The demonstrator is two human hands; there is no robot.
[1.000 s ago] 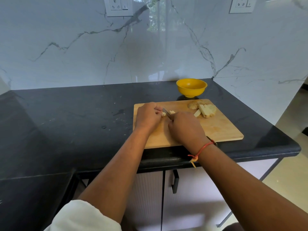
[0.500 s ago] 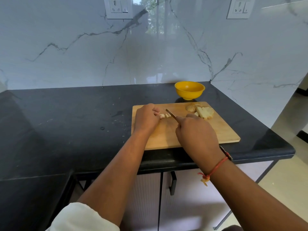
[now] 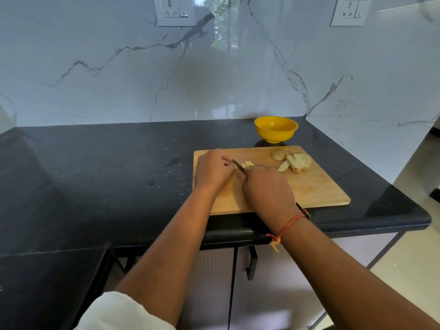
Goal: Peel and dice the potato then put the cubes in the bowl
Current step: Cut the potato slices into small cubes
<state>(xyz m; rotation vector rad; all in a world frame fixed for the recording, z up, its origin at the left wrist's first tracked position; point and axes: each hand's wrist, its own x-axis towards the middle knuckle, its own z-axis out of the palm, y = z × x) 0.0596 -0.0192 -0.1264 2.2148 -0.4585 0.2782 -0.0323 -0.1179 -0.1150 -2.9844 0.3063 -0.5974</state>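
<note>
A wooden cutting board (image 3: 316, 186) lies on the black counter. My right hand (image 3: 266, 186) grips a knife (image 3: 238, 165) whose blade angles up and left between my hands. My left hand (image 3: 212, 170) has curled fingers holding small pale potato strips (image 3: 247, 164) by the blade; the held end is hidden under the fingers. More cut potato sticks (image 3: 298, 163) and a pile of brown peel (image 3: 279, 153) sit at the board's far right. A yellow bowl (image 3: 276, 128) stands behind the board, with no cubes visible in it.
The black counter (image 3: 107, 163) stretches left of the board and drops off at the right edge (image 3: 416, 217). A marble wall with two socket plates (image 3: 175, 10) rises behind. Cabinet doors with a dark handle (image 3: 251, 263) sit under the counter.
The right hand, lifted back to the right half a second ago, has come back left and down beside the left hand. The knife blade again lies against the potato strips.
</note>
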